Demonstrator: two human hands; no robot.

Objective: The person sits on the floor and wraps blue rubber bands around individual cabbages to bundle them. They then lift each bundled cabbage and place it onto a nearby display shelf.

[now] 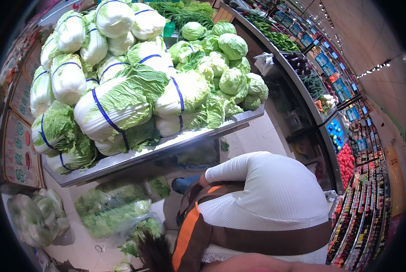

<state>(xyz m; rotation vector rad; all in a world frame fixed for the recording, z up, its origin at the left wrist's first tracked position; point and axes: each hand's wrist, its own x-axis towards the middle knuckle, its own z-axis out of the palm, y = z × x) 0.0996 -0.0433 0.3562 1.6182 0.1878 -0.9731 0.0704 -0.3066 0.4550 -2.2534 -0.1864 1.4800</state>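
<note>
My right arm, in a white ribbed sleeve, bends across the lower middle. Only the back part of my right hand shows, against my brown apron with orange trim. Its fingers are hidden, so I cannot make out anything held. My left hand is out of view. Just beyond the right hand is a dark blue shape, perhaps a boot. Leafy greens in clear plastic lie on the floor to its left. Above, napa cabbages with blue bands are piled on a metal-edged stand, beside round green cabbages.
A clear bag of pale vegetables sits on the floor at the far left, below framed signs. Along the right runs a produce counter with peppers, eggplants and red tomatoes. Packed shelves stand beyond it.
</note>
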